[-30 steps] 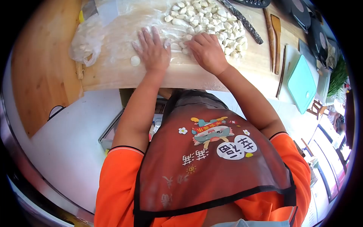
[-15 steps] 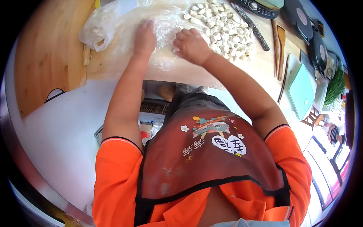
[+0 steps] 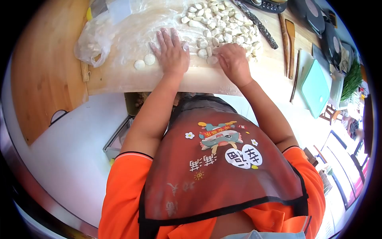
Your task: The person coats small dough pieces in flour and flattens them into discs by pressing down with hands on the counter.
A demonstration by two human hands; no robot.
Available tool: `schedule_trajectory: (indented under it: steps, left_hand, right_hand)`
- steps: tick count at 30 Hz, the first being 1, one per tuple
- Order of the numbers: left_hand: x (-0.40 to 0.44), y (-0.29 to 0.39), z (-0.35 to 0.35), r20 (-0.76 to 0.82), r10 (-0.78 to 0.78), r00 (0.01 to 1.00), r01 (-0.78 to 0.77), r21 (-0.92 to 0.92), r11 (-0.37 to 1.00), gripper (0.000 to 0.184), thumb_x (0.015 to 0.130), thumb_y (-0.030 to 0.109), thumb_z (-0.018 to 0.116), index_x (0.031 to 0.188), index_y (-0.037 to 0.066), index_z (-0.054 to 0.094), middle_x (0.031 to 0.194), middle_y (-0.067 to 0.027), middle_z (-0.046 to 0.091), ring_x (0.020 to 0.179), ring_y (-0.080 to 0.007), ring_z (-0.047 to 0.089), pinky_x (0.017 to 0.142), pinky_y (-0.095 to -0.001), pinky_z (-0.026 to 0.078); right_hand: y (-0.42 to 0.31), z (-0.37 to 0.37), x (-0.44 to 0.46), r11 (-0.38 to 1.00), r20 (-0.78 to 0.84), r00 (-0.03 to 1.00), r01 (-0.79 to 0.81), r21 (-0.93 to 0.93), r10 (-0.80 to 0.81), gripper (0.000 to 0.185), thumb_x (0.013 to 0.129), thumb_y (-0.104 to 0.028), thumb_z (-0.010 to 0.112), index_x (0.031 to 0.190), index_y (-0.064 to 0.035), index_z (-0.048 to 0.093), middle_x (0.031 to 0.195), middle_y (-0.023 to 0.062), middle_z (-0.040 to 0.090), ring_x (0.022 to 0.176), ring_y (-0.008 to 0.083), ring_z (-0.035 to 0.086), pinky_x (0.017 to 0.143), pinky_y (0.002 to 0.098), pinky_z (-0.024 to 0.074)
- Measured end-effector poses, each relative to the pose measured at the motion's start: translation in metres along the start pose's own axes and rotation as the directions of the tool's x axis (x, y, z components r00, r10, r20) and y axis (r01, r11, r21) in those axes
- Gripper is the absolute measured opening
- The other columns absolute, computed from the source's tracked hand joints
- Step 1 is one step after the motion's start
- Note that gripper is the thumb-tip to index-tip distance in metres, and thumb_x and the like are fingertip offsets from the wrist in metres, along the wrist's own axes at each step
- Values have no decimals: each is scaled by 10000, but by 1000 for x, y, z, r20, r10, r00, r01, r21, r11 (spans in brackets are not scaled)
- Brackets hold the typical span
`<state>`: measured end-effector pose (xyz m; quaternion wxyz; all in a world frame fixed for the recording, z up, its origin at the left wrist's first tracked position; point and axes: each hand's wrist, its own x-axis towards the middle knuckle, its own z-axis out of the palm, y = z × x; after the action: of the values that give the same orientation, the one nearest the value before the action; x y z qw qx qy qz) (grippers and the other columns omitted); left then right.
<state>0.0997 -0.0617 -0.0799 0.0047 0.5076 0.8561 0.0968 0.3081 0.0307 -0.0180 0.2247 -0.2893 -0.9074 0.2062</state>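
My left hand [image 3: 172,52] lies palm down on the floured board [image 3: 119,77], its fingers spread. Two flattened white dough discs [image 3: 149,59] rest just to its left. My right hand [image 3: 232,61] has its fingers curled together at the near edge of a heap of small dough pieces [image 3: 229,26]. A few dough pieces touch or lie beside its fingertips; whether one is pinched is hidden. Several loose dough pieces [image 3: 202,44] lie between the two hands.
A knotted plastic bag [image 3: 93,40] sits at the left. Beyond the heap lies a dark speckled rod [image 3: 258,26]. Wooden utensils [image 3: 290,47], a teal board [image 3: 315,89] and black round pans [image 3: 332,44] are on the right.
My left hand has opened flat and moved right. My right hand has shifted right along the heap. Two pressed discs now show left of my left hand; one second ago one did.
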Motion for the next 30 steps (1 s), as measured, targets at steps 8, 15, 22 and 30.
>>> schedule_trajectory:
  steps: [8, 15, 22, 30]
  left_hand:
    - [21, -5, 2, -71, 111, 991, -114, -39, 993, 695, 986, 460, 600, 1565, 111, 439, 1648, -197, 354, 1565, -399, 240, 1223, -703, 132]
    - [48, -115, 6, -108, 299, 948, -314, -179, 932, 562, 939, 224, 678, 1463, 81, 534, 1530, -135, 528, 1456, -322, 444, 1232, -544, 278]
    - [38, -105, -22, -226, 102, 969, -179, -353, 918, 502, 974, 166, 626, 1445, 23, 523, 1452, -198, 578, 1376, -383, 502, 1201, -549, 314]
    - [20, -75, -16, -183, -39, 982, -68, -545, 836, 514, 992, 206, 591, 1447, -18, 504, 1439, -265, 561, 1361, -435, 497, 1202, -540, 309]
  right_hand:
    - [-13, 34, 33, 905, 333, 921, 307, -295, -204, 227, 878, -174, 603, 1081, -136, 697, 1041, 32, 612, 1060, 221, 582, 910, 379, 456]
    - [-49, 56, 26, 941, 271, 906, 337, 5, -326, 343, 888, -143, 605, 1221, -105, 679, 1174, 78, 637, 1138, 274, 604, 995, 400, 459]
    - [-64, 78, 10, 994, 166, 980, 110, 26, -113, 392, 852, -276, 779, 1188, -111, 661, 1125, 102, 611, 1088, 322, 620, 926, 445, 503]
    - [-65, 96, 15, 979, 196, 960, 199, 33, -201, 248, 853, -232, 726, 1047, -103, 641, 1047, 105, 604, 1076, 308, 606, 932, 437, 489]
